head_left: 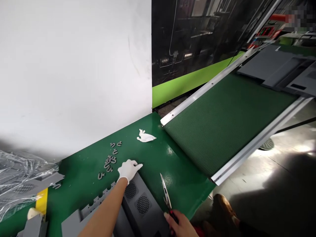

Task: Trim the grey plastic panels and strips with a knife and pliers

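My left hand (128, 170), in a white glove, grips the far end of a dark grey plastic panel (154, 200) with two round mesh grilles. Its fingertips are partly hidden over the panel's edge. At the panel's right side, my bare right hand (179, 223) is closed round the dark and red handles of a pair of scissors (166, 191), whose silver blades point away from me. Several small grey U-shaped plastic pieces (108, 160) lie loose on the green tabletop (98, 144), beyond my left hand. Farther back lies a crumpled white glove (146, 137).
Grey parts under clear plastic film (22, 177) are at the left, near a yellow strip (41, 200). To the right, a green conveyor belt (222, 121) with metal rails carries grey panels (278, 69). A white wall (74, 65) rises behind the table.
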`<state>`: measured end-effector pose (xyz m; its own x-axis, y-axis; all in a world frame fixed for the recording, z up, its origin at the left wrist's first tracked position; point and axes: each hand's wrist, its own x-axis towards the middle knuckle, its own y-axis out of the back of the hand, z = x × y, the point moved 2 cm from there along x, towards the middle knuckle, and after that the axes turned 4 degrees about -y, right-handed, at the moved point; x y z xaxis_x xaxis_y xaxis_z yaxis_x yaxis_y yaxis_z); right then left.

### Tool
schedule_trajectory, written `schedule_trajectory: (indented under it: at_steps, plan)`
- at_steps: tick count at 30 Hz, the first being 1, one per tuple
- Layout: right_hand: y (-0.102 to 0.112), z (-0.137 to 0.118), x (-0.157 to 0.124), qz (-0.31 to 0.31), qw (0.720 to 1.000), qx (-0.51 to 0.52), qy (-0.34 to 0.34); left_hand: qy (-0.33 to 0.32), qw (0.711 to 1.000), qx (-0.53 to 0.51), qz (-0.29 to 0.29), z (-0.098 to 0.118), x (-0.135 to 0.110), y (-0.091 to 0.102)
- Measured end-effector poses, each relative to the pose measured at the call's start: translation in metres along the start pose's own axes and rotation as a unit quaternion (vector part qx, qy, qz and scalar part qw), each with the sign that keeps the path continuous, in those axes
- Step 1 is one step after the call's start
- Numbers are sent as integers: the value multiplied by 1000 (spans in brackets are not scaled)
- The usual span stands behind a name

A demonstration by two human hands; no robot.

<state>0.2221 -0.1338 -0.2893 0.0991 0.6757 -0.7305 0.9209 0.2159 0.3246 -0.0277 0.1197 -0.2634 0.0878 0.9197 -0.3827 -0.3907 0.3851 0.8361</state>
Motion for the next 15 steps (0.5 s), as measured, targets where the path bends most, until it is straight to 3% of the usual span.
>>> schedule_trajectory:
  at_steps: [3,5,7,11,15]
  plan:
    - [4,-52,13,-2,990,-95,102,31,999,9,-21,5,9,-1]
    - [2,-83,28,9,971,-205,122,40,998,15,-45,8,14,-2]
    - [-3,-106,46,9,967,-227,116,30,997,9,-77,7,18,-2]
    - [-14,-130,78,0,961,-258,101,-38,989,-44,-136,-2,26,-2]
    - [-23,-144,92,-10,952,-285,107,-99,981,-93,-138,-12,29,-3]
